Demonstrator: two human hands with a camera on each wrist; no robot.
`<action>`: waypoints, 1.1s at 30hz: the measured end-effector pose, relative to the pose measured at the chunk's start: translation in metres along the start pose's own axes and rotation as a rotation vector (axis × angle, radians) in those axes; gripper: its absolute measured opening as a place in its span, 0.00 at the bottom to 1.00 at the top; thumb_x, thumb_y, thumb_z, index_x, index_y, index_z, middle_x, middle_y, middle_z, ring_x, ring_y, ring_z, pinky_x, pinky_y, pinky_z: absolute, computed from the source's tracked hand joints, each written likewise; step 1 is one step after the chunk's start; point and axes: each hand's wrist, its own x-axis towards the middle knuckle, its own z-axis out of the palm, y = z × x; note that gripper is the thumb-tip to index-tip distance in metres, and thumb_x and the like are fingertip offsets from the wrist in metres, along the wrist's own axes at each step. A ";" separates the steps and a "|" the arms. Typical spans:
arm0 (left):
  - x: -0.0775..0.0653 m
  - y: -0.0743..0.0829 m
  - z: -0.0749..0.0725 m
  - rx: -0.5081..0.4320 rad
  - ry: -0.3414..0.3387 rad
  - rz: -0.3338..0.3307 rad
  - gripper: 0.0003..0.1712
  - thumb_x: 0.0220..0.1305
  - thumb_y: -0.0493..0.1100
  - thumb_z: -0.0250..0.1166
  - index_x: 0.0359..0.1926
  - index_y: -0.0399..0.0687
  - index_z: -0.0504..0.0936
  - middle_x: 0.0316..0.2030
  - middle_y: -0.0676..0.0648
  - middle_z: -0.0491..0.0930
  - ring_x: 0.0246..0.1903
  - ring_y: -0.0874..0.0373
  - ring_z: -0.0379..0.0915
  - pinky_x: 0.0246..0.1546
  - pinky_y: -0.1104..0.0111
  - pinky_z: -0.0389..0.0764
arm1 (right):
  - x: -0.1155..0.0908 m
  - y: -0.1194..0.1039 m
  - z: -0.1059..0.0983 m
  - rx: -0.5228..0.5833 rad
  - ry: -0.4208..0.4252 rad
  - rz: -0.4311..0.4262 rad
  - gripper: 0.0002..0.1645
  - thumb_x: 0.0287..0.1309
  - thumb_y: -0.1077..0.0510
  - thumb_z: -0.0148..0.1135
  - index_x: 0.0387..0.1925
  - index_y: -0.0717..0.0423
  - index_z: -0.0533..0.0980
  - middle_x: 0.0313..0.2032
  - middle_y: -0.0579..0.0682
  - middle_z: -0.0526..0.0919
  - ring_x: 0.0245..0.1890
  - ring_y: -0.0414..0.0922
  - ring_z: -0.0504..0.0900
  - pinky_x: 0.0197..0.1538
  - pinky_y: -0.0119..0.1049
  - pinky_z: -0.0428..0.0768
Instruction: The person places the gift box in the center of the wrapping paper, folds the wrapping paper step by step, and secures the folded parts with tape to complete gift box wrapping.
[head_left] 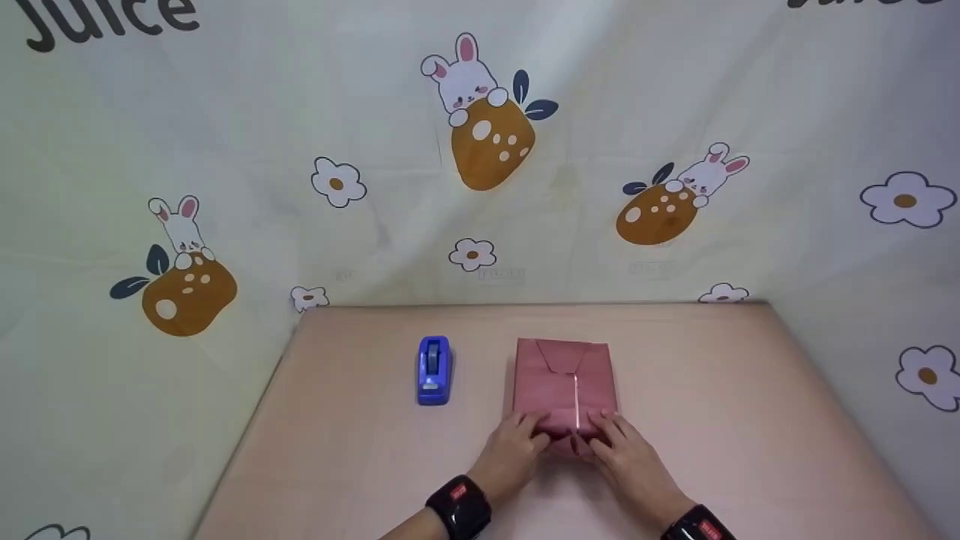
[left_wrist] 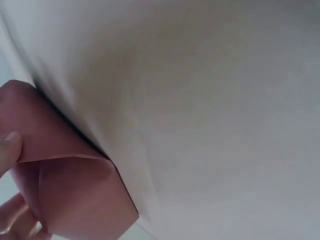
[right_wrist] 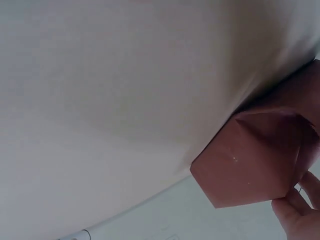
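A package wrapped in dull red paper lies before me, with a pointed folded flap at its far end and a pale strip down its top. My left hand grips its near left corner, fingers on top and thumb at the near end. At the near right corner my right hand pinches the paper between thumb and fingers. The right wrist view shows the near end's paper flap folded to a blunt point, with an open pocket above it. In the left wrist view the same flap juts out beneath a fingertip.
A blue tape dispenser stands on the table, left of the package. The table has a pinkish cover. Behind it and along both sides hangs a pale curtain printed with rabbits, fruit and flowers. A black band circles each wrist.
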 end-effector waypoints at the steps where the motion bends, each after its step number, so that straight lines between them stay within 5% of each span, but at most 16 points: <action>1: 0.002 -0.001 -0.001 -0.001 -0.001 -0.004 0.06 0.53 0.48 0.67 0.29 0.53 0.84 0.44 0.49 0.79 0.37 0.58 0.72 0.37 0.70 0.76 | 0.002 0.001 0.000 -0.006 0.016 -0.004 0.10 0.39 0.56 0.69 0.28 0.53 0.79 0.45 0.56 0.81 0.46 0.54 0.78 0.48 0.43 0.79; 11: 0.015 -0.008 -0.005 -0.027 -0.039 -0.034 0.10 0.53 0.52 0.67 0.29 0.52 0.81 0.28 0.57 0.78 0.24 0.66 0.71 0.23 0.78 0.71 | 0.016 0.006 0.002 -0.016 0.046 0.074 0.12 0.37 0.54 0.72 0.24 0.54 0.77 0.23 0.41 0.76 0.23 0.36 0.72 0.27 0.25 0.74; 16: 0.024 -0.013 -0.009 -0.133 -0.089 -0.072 0.12 0.55 0.53 0.66 0.28 0.52 0.76 0.25 0.57 0.75 0.23 0.66 0.70 0.21 0.78 0.69 | 0.016 0.005 0.001 0.004 0.039 0.124 0.12 0.36 0.55 0.74 0.24 0.54 0.78 0.22 0.41 0.77 0.23 0.36 0.75 0.27 0.26 0.76; 23: 0.036 -0.019 -0.015 -0.141 -0.181 -0.099 0.09 0.57 0.52 0.65 0.29 0.53 0.79 0.22 0.57 0.78 0.20 0.67 0.72 0.20 0.77 0.70 | 0.027 0.003 -0.008 0.077 -0.012 0.250 0.17 0.37 0.54 0.75 0.24 0.51 0.72 0.20 0.41 0.76 0.21 0.37 0.76 0.24 0.30 0.75; 29: 0.043 -0.023 -0.017 -0.260 -0.226 -0.156 0.10 0.56 0.52 0.65 0.26 0.53 0.78 0.21 0.58 0.78 0.20 0.68 0.70 0.21 0.78 0.68 | 0.040 0.005 -0.013 0.211 -0.140 0.352 0.13 0.49 0.53 0.67 0.32 0.51 0.72 0.28 0.43 0.79 0.30 0.40 0.79 0.31 0.35 0.78; 33: 0.047 -0.027 -0.017 -0.344 -0.282 -0.200 0.12 0.57 0.52 0.65 0.24 0.52 0.76 0.20 0.59 0.73 0.19 0.68 0.65 0.22 0.79 0.66 | 0.046 0.010 -0.011 0.298 -0.206 0.434 0.09 0.53 0.56 0.65 0.28 0.51 0.71 0.23 0.41 0.78 0.25 0.38 0.78 0.29 0.32 0.76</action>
